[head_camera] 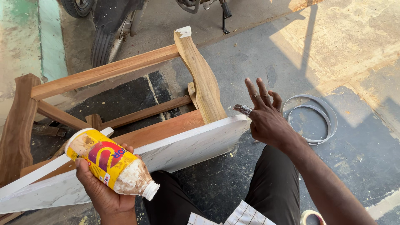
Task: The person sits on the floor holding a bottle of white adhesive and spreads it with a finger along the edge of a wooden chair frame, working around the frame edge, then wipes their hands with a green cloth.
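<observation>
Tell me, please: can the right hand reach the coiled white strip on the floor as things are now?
Probably yes. The right hand is open and holds nothing, and the coiled white strip lies on the floor just beside it, with nothing between them.

Open grey concrete floor (250, 58) lies to the right and far of the raw wooden chair frame (125, 83), broken only by a coiled white plastic strip (329, 121) near right. To the left, the frame's rails and its white-coated board (187, 143) block passage; a parked motorbike's black tyre (101, 46) closes the far left.
</observation>
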